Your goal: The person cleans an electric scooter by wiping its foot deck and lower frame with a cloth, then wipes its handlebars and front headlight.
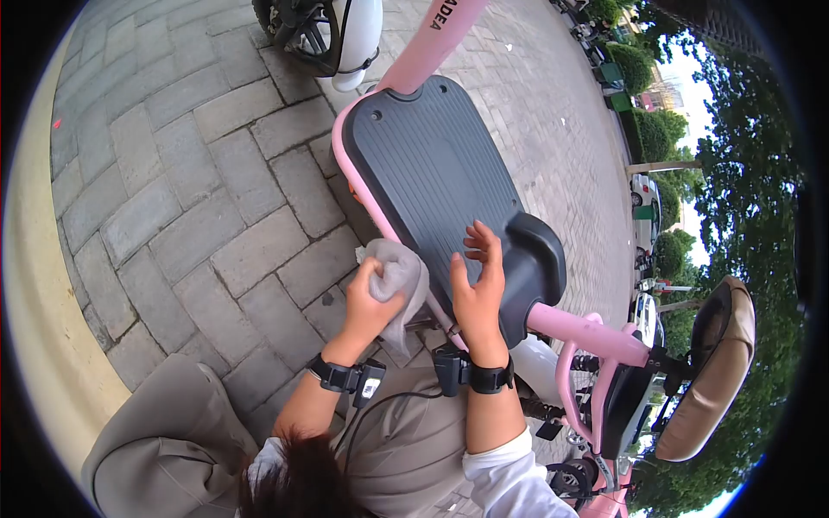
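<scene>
My left hand (pixel 370 298) grips a crumpled grey cloth (pixel 402 289), one end of which hangs down over the scooter's near side. Beside it my right hand (pixel 479 281) is raised with its fingers apart and nothing in them, above the rear part of the footboard. The pink electric scooter has a black ribbed footboard (pixel 432 164) with a pink edge (pixel 371 194). A pink steering column (pixel 436 39) with dark lettering rises at its front end. Toward the right are the pink frame tube (pixel 587 332) and the tan seat (pixel 712 380).
Grey paving bricks (pixel 190 198) surround the scooter, with a pale kerb (pixel 43 302) at far left. The front wheel (pixel 302 30) and white fender (pixel 356 43) stand at the top. A cable (pixel 380 401) links devices on both wrists. Parked cars (pixel 643 194) and trees line the right.
</scene>
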Motion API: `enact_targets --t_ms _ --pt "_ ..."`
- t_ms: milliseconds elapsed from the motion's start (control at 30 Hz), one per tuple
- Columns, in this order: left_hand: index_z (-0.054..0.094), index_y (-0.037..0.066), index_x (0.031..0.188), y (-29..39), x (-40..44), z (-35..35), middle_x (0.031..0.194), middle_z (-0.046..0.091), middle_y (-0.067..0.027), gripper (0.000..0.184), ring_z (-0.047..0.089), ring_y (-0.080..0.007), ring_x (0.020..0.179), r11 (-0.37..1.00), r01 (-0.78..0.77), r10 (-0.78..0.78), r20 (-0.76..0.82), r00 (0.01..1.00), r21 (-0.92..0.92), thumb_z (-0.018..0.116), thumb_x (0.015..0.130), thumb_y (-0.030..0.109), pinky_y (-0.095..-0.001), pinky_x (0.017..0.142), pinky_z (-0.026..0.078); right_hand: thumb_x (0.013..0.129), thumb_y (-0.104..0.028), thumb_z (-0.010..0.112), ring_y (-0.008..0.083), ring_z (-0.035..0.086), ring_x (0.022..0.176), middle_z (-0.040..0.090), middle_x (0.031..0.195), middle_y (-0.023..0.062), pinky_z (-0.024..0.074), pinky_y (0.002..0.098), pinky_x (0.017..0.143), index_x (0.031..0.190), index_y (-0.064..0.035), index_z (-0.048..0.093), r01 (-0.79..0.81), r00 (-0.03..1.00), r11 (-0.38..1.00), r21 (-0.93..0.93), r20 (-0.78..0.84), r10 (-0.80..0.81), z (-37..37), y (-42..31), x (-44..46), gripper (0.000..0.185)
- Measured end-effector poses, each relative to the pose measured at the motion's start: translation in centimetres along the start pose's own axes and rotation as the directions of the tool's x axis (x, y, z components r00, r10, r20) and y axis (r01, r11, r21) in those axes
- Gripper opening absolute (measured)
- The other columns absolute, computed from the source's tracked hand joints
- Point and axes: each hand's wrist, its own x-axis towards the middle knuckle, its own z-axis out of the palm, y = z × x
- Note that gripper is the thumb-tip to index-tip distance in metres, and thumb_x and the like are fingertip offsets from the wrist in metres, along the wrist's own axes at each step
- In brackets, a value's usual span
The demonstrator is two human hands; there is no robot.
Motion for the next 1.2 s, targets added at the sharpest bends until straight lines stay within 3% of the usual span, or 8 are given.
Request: enact_targets --t_ms 200,367,500,633,767,900,1033,1200 --pt "0.036 0.0 0.105 5.7 5.0 -3.2 0.101 0.048 -0.0098 0.038 0.047 -0.0158 0.095 0.854 -0.083 -0.063 -0.26 0.963 -0.513 0.061 0.076 0.008 -0.0286 0.084 0.038 0.072 -0.01 0.062 0.0269 0.045 0.102 0.043 0.11 0.016 0.0351 0.0341 0.09 0.12 0.0008 0.038 0.002 1.0 0.997 0.075 0.004 -0.002 -1.5 -1.1 -1.3 0.054" --pt "0.031 0.001 0.118 6.4 0.9 0.6 0.115 0.042 -0.0103 0.055 0.039 -0.018 0.111 0.658 0.213 -0.072 0.222 0.972 -0.722 0.063 0.075 0.014 -0.0339 0.095 0.03 0.07 -0.025 0.07 0.0317 0.035 0.115 0.035 0.122 0.0192 0.0296 0.0373 0.096 0.127 0.0012 0.029 -0.121 0.924 0.942 0.313 0.383 -0.008 -0.6 -1.9 -2.2 0.075" --pt "0.029 0.0 0.125 4.9 0.5 1.1 0.123 0.039 -0.0121 0.056 0.039 -0.0201 0.113 0.541 0.288 -0.046 0.314 0.948 -0.79 0.058 0.08 0.017 -0.0348 0.098 0.029 0.073 -0.021 0.067 0.0277 0.045 0.106 0.046 0.112 0.0154 0.0353 0.0343 0.089 0.122 -0.0009 0.04 -0.191 0.903 0.964 0.185 0.418 0.099 -1.5 -1.3 -2.0 0.06" --pt "0.055 -0.006 0.1 3.6 2.2 -0.1 0.108 0.052 -0.0137 0.024 0.053 -0.0181 0.096 0.781 0.217 -0.094 0.234 0.968 -0.585 0.047 0.087 0.012 -0.0307 0.081 0.045 0.074 -0.01 0.061 0.028 0.054 0.089 0.052 0.099 0.0138 0.0409 0.0322 0.079 0.115 -0.0017 0.048 -0.138 0.99 0.99 -0.032 0.036 0.139 -2.9 -0.2 -1.4 0.044" --pt "0.057 -0.005 0.083 1.6 3.0 -3.5 0.084 0.058 -0.0115 0.02 0.055 -0.0157 0.074 0.822 0.069 -0.284 -0.3 0.911 -0.566 0.045 0.087 0.011 -0.0272 0.063 0.046 0.072 -0.008 0.06 0.0315 0.052 0.087 0.051 0.097 0.014 0.0422 0.0371 0.074 0.107 -0.0044 0.054 -0.139 0.92 0.896 -0.421 -0.391 -0.041 -4.6 0.9 -0.5 0.035" --pt "0.056 -0.004 0.08 0.4 2.6 -4.2 0.08 0.058 -0.0108 0.019 0.055 -0.0149 0.071 0.803 0.091 -0.335 -0.32 0.886 -0.588 0.044 0.086 0.01 -0.0264 0.06 0.044 0.072 -0.02 0.062 0.0292 0.047 0.097 0.052 0.105 0.0132 0.033 0.0418 0.081 0.106 -0.0095 0.057 0.018 1.0 0.636 -0.771 0.022 -0.002 -1.4 1.8 -1.2 0.037" --pt "0.055 -0.004 0.078 0.5 2.3 -3.4 0.077 0.057 -0.0094 0.019 0.054 -0.0148 0.069 0.777 0.153 -0.377 -0.257 0.89 -0.61 0.044 0.086 0.01 -0.0259 0.06 0.044 0.074 -0.023 0.062 0.0304 0.045 0.101 0.05 0.108 0.0142 0.0303 0.0405 0.084 0.103 -0.0032 0.057 0.145 0.985 0.851 -0.504 0.157 -0.075 1.9 0.4 -0.8 0.036" --pt "0.055 -0.002 0.081 0.1 2.6 -3.3 0.077 0.057 -0.0079 0.017 0.054 -0.0139 0.069 0.761 0.16 -0.368 -0.217 0.904 -0.628 0.044 0.086 0.01 -0.0252 0.06 0.044 0.062 -0.009 0.064 0.0299 0.038 0.114 0.046 0.119 0.011 0.0212 0.0479 0.092 0.107 -0.0192 0.058 0.316 0.926 0.868 -0.382 0.322 -0.196 4.4 -0.7 -0.1 0.047"
